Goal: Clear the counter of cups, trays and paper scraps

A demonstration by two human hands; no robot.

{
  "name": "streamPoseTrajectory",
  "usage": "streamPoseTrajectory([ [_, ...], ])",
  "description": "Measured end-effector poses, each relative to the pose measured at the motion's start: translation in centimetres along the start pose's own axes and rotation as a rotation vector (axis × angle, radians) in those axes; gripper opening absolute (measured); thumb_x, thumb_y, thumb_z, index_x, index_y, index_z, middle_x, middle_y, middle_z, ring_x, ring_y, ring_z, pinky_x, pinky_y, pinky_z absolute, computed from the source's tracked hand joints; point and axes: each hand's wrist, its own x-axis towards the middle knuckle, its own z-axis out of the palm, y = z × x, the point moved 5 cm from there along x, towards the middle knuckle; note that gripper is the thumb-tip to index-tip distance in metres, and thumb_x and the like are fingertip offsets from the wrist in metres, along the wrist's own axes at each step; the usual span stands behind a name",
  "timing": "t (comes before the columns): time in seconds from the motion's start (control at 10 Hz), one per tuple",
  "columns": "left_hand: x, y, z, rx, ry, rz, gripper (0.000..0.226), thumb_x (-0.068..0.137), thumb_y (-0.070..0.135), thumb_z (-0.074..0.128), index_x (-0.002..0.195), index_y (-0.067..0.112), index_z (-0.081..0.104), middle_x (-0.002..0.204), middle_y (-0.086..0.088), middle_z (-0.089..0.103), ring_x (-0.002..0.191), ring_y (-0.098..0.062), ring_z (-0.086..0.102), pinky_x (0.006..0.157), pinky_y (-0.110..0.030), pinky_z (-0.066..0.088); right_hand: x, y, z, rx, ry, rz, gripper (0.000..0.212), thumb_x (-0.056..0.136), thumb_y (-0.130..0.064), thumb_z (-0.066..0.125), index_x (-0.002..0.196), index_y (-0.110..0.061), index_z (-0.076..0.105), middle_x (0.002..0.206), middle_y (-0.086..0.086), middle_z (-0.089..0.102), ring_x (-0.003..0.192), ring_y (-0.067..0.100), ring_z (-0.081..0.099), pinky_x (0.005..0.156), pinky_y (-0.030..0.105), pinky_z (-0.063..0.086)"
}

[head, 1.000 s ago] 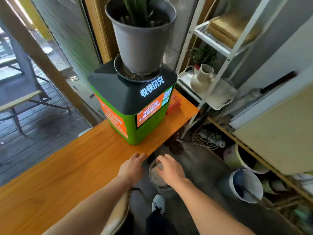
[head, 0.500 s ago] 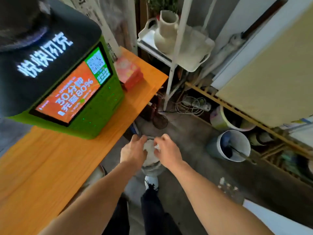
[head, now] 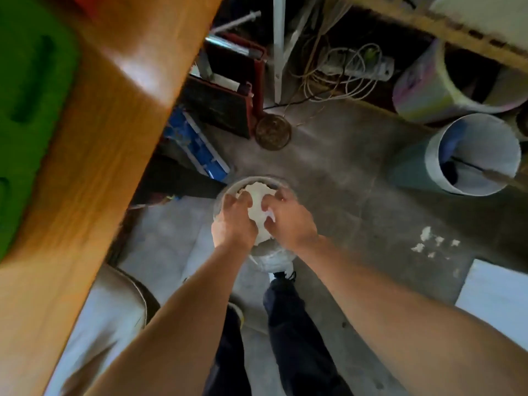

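Counter (head: pixel 94 144): orange-brown wood, fills the left side, running from top centre down to the lower left edge. A green box (head: pixel 31 90) sits on it at far left; only its blurred side shows.

Floor (head: pixel 343 172): grey concrete, dusty. Dark trouser legs (head: pixel 294 332) and a white shoe toe below the hands.

Two pails lie on their sides at right. The upper one (head: pixel 428 90) is pale with a dark inside; the lower one (head: pixel 468 155) is teal outside, white inside, with a thin stick across its mouth. They are near each other, well apart from the hands.

Under the counter end: a dark red case (head: pixel 237 81), a blue tray (head: pixel 197 144) propped against it, a round brown disc (head: pixel 273 131) flat on the floor just beside the case. A tangle of white cable (head: pixel 343 72) lies behind, by a white shelf leg.

Bin (head: pixel 274 258): small, clear, on the floor beside the counter edge, right in front of the shoe. Its rim shows above the hands, its wall below the wrists.

Paper wad (head: pixel 258 204): white, crumpled, sits in the mouth of the bin, heaped to the rim.

Left hand (head: pixel 234 221): fingers curled down onto the left side of the wad, pressing on it. Right hand (head: pixel 288 221): fingers bent over the right side of the wad, a white scrap poking out at the thumb. Both hands are clamped on the paper from opposite sides, knuckles almost touching.

White crumbs (head: pixel 428 241) are scattered on the floor to the right, apart from the bin.
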Motion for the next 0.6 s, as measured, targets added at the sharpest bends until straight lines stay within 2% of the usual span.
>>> streamPoseTrajectory([
  [0.1,2.1,-1.1,4.2,-0.067,0.006,-0.02,0.04,0.084,0.014,0.069,0.118,0.027,0.053,0.13,-0.005,0.052,0.101,-0.026,0.06,0.072,-0.033,0.045,2.2,1.7,3.7,-0.014,-0.02,-0.016,0.026,0.09,-0.018,0.062,0.116,-0.021,0.06,0.131,0.009,0.049,0.107,0.028,0.059,0.085,0.035,0.048],
  [0.2,3.7,-1.8,7.7,-0.072,-0.006,-0.045,0.044,0.085,0.022,0.071,0.122,0.031,0.05,0.137,-0.004,0.048,0.091,-0.016,0.048,0.07,-0.029,0.041,3.9,3.6,6.7,-0.001,-0.033,0.023,0.03,0.089,-0.023,0.064,0.119,-0.023,0.06,0.13,0.008,0.05,0.11,0.027,0.057,0.088,0.035,0.047],
  [0.3,4.7,-2.4,9.4,-0.106,-0.046,-0.051,0.047,0.083,0.024,0.072,0.123,0.033,0.048,0.136,-0.003,0.048,0.094,-0.016,0.051,0.068,-0.031,0.044,5.0,4.6,8.8,0.066,-0.062,0.036,0.036,0.088,-0.023,0.066,0.123,-0.024,0.057,0.132,0.008,0.048,0.112,0.031,0.056,0.092,0.041,0.05],
  [0.4,4.9,-2.9,9.4,-0.115,-0.059,-0.046,0.051,0.083,0.019,0.071,0.127,0.031,0.046,0.136,-0.002,0.048,0.104,-0.02,0.055,0.072,-0.03,0.045,4.9,5.0,9.5,0.108,-0.092,0.04,0.043,0.086,-0.02,0.068,0.127,-0.023,0.056,0.135,0.008,0.046,0.115,0.031,0.054,0.093,0.044,0.05],
  [0.6,2.9,-3.4,6.4,-0.212,-0.032,-0.071,0.05,0.081,0.01,0.07,0.122,0.026,0.047,0.131,-0.004,0.048,0.107,-0.021,0.051,0.078,-0.031,0.049,2.7,5.5,7.6,0.179,-0.066,0.079,0.048,0.086,-0.009,0.067,0.13,-0.018,0.052,0.136,0.009,0.041,0.118,0.026,0.05,0.093,0.035,0.049],
])
